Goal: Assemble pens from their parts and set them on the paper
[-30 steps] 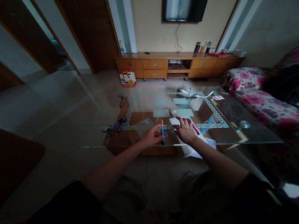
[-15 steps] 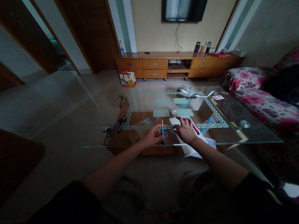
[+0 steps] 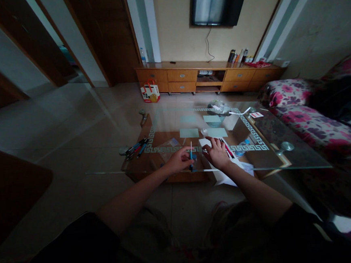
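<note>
My left hand [image 3: 180, 160] pinches a blue pen [image 3: 191, 156] upright between thumb and fingers near the table's front edge. A thin pale rod sticks up from the pen's top. My right hand [image 3: 218, 153] lies palm down over a white box or stack of paper [image 3: 217, 176], its fingers apart and slightly bent. What is under that palm is hidden. Beside its fingers, a red pen [image 3: 229, 151] rests on the white surface, with darker thin parts near it. Left of both hands, a pile of pens [image 3: 136, 148] lies on the glass table [image 3: 165, 120].
A plastic-wrapped bundle [image 3: 219, 107] sits towards the table's far side, with a red-and-white card [image 3: 256, 115] to its right. The glass edge [image 3: 302, 167] reaches out on the right. A floral sofa [image 3: 302, 117] stands alongside; a paper bag [image 3: 150, 92] is on the floor.
The fingers of my right hand have shifted slightly over the white surface, and more of the red pen shows. My left hand keeps the blue pen almost still.
</note>
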Demonstrator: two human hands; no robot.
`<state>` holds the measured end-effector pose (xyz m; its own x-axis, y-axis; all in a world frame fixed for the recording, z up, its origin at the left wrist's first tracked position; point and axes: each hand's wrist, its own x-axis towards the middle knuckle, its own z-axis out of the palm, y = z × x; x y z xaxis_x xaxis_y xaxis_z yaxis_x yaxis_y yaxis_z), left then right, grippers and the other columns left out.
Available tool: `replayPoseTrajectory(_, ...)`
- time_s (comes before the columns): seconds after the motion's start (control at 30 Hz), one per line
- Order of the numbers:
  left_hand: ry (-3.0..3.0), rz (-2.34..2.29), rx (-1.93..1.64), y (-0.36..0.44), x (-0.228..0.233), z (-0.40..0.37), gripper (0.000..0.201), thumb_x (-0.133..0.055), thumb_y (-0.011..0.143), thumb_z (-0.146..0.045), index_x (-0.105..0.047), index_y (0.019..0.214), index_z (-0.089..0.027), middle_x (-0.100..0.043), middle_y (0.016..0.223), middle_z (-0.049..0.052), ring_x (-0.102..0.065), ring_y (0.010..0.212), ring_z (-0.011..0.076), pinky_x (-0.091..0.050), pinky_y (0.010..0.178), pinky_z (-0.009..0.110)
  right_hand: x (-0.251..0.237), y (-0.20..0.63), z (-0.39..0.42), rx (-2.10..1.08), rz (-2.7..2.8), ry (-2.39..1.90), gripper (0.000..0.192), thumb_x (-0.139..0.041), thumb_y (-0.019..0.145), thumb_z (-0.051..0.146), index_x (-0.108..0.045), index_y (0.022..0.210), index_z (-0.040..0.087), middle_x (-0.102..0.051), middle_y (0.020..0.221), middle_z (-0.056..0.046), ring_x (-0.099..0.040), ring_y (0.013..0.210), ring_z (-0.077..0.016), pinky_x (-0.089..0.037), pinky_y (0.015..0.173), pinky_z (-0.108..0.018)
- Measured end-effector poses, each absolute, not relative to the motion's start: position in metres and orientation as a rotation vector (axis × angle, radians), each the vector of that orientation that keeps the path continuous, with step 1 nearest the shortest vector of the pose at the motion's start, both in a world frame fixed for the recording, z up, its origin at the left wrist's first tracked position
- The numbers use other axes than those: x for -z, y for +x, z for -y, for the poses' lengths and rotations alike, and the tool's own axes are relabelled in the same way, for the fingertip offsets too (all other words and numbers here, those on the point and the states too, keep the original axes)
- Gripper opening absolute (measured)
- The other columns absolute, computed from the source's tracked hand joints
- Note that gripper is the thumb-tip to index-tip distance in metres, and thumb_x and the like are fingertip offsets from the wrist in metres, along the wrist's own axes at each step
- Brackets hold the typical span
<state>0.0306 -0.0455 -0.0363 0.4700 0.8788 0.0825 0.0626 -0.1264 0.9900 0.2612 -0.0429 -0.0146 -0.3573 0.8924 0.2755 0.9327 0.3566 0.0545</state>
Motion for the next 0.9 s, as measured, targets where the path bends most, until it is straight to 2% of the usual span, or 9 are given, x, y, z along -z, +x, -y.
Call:
replayPoseTrajectory(0.23,1.511,-0.835,-0.837,0.031,0.038,0.046,0.060,-0.078,0.076,-0.033,-0.053,0.129,-0.017,-0.065,0.083,0.001,-0.069,0.072,0.0158,-0.055,0.069,0.028,0.008,0.255,0.045,0.136,2.260,-1.552,0.027,-0.048,0.098,0.037,-0.063,0.116,0.022,-0.052,0.134,-0.013,-0.043,0.117,-0.0334,-0.036,0.093,-0.047)
replayPoseTrajectory(0.47,1.538,-0.810,-0.838,0.030,0.043,0.043,0.062,-0.078,0.076,-0.032,-0.052,0.130,-0.017,-0.064,0.083,0.000,-0.068,0.076,0.0156,-0.054,0.075,0.030,0.005,0.250,0.049,-0.071,2.070,-1.420,0.026,-0.052,0.097,0.039,-0.067,0.105,0.021,-0.064,0.107,-0.009,-0.051,0.103,-0.0278,-0.036,0.090,-0.040)
replayPoseTrajectory(0.9,1.521,-0.710,-0.815,0.032,0.044,0.043,0.064,-0.080,0.075,-0.034,-0.051,0.130,-0.017,-0.062,0.084,0.000,-0.067,0.076,0.0152,-0.055,0.076,0.031,0.000,0.246,0.054,-0.138,2.138,-1.304,0.026,-0.055,0.095,0.040,-0.067,0.106,0.021,-0.065,0.105,-0.009,-0.054,0.103,-0.0273,-0.037,0.085,-0.038)
